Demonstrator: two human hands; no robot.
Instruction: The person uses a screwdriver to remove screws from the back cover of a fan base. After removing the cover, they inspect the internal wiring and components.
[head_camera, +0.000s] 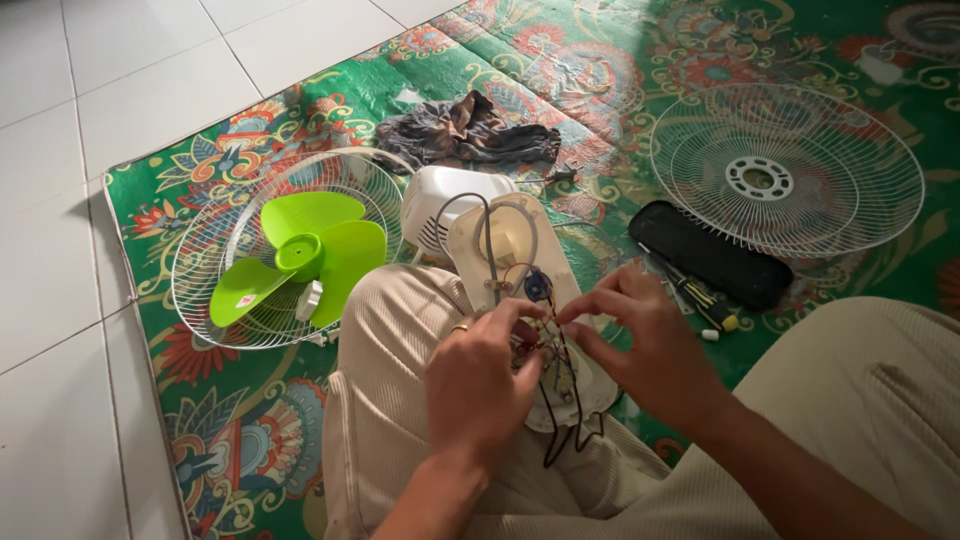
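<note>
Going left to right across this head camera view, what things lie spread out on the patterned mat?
Green fan blade in a wire guard → white fan housing worked on by left hand and right hand → black pouch → second wire guard.

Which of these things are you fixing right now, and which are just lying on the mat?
In hand:
- left hand and right hand, pinching the thin red and black wires
- cream plastic fan housing on the lap

Lying about:
- lime green fan blade in a white wire grille
- second white wire grille
- black pouch
- screwdriver
- dark crumpled cloth
</note>
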